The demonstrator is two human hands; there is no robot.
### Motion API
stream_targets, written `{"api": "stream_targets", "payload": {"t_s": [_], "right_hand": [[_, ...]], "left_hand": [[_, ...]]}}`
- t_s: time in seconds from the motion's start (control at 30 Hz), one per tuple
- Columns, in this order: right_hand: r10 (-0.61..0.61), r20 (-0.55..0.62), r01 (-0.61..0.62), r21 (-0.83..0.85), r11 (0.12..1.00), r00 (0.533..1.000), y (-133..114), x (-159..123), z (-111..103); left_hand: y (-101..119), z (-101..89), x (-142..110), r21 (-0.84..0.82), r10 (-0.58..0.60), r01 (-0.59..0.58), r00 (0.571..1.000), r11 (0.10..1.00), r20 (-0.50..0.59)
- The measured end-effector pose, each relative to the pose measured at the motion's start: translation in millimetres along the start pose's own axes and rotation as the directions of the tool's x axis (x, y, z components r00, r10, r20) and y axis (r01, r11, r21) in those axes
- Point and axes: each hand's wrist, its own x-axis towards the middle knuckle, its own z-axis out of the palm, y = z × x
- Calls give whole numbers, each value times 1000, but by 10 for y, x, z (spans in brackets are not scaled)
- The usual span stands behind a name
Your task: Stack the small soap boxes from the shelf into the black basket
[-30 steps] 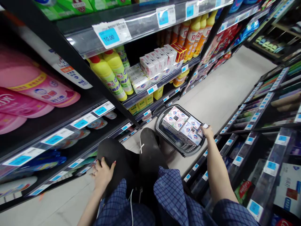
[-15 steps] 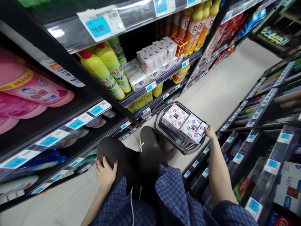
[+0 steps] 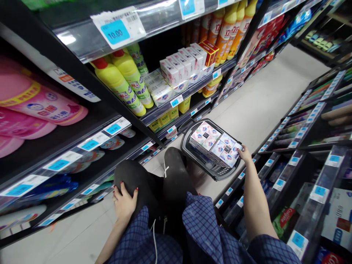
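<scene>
My left hand rests on my bent left knee, fingers spread and holding nothing. Out to the right, my right hand reaches over the near right end of a dark grey shopping basket on the floor. Its thumb and fingers grip the outer edge of a white soap box, which lies level against its neighbours. Several more soap boxes fill the basket in two groups: pink-and-white ones at the left and blue-and-white ones at the right. My palm side is hidden.
A shelf at the left holds yellow-green bottles, boxed soaps, orange bottles and pink jugs. Low shelves with toothpaste boxes stand close on my right. The aisle floor runs ahead between them.
The soap box under my right hand has shifted slightly left and now lines up with the other boxes. My right hand moved a little with it; my left hand stayed put.
</scene>
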Motion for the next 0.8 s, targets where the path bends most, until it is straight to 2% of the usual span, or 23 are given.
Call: {"api": "stream_targets", "payload": {"t_s": [0.17,0.43,0.63,0.8], "right_hand": [[46,34,-45,-27,999,998,-40,-38,-10],[37,27,-36,-47,998,999,-76,-69,-7],[29,20,-28,-56,998,999,-134,-121,-18],[50,-22,-52,-125,991,999,-273,-253,-148]], "left_hand": [[36,-35,-11,-3,8,-8,1000,1000,-14],[14,-20,-1,-10,10,-10,1000,1000,-4],[110,-120,-11,-4,-18,18,999,1000,42],[65,-75,-1,-62,-12,13,1000,998,19]]}}
